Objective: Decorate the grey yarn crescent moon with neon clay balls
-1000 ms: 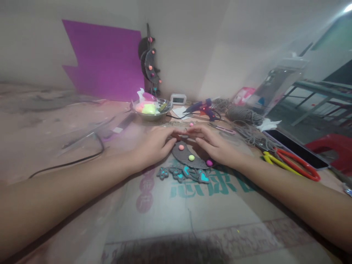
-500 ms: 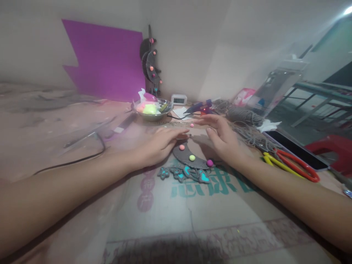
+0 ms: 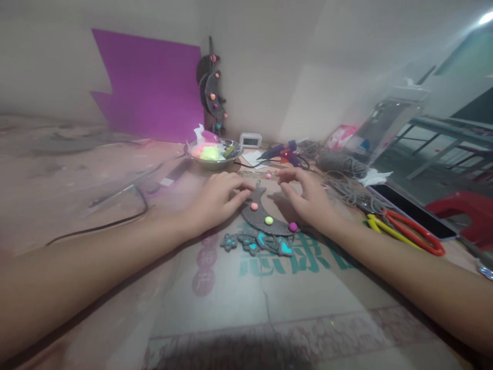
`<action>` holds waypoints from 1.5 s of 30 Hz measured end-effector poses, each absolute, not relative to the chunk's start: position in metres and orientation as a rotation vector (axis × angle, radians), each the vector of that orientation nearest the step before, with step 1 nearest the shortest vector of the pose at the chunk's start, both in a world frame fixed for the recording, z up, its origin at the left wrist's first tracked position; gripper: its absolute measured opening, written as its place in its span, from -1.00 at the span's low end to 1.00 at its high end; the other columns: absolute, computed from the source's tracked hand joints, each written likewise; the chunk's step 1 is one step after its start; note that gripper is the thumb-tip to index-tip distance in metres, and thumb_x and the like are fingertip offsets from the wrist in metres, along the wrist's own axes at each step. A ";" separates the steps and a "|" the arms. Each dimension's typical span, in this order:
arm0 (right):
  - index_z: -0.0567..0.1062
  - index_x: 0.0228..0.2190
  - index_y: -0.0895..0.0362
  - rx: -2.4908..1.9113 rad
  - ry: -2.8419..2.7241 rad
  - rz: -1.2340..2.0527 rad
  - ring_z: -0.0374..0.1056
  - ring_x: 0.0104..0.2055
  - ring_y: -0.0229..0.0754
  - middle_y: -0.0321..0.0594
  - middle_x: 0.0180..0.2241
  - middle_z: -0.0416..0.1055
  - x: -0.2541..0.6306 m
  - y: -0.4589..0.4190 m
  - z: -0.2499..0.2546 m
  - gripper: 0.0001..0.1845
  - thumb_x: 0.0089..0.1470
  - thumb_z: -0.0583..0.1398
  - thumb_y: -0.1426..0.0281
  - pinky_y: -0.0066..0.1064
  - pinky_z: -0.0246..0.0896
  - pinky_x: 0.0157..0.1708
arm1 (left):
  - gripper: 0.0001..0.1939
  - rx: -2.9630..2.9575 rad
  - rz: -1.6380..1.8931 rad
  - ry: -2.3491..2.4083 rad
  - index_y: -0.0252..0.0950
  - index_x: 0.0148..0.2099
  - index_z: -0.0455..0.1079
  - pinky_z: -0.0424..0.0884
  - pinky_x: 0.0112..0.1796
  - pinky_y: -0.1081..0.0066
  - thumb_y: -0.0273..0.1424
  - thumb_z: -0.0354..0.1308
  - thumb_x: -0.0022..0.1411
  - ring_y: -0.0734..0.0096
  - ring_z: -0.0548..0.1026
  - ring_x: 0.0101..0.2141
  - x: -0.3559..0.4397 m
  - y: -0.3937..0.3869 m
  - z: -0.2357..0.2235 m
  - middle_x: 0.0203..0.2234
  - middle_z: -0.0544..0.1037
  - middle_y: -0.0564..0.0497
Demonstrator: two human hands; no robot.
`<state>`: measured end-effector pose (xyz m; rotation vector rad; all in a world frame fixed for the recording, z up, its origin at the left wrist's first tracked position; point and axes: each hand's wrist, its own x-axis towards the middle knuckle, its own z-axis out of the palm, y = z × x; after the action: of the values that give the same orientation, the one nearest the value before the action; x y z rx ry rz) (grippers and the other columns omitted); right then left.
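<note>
Grey moon (image 3: 260, 216) seemed light, stiffish; edge beside your left hand (image 3: 217, 198) suited lifting, pinch unclear; right hand (image 3: 308, 200) curved wide, empty.

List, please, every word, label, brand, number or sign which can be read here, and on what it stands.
"康": green character on the printed cardboard sheet. The grey-and-turquoise ornament partly covers the character to its left, so I cannot quote that one surely.
Purple circles on the same sheet: characters too blurred to quote.
Digital clock: display too small to read.
I can read no brand or number.
</note>
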<state>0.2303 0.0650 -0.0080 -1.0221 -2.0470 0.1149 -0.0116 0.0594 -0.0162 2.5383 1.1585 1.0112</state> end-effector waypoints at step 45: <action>0.40 -0.13 0.13 -1.146 -2.083 0.648 0.53 -0.24 -0.11 -0.19 -0.37 0.57 0.231 0.068 -0.010 -0.73 0.29 0.03 0.25 -0.23 0.34 -0.13 | -0.59 2.494 0.951 1.199 -0.20 0.08 0.45 0.36 0.03 0.13 -0.15 -0.09 0.42 0.10 0.52 0.01 -0.005 0.059 -0.017 0.00 0.59 -0.08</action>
<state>0.2306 0.0677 -0.0105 -1.1462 -2.0829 0.6475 -0.0050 0.0587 -0.0167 2.4937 1.1994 0.9506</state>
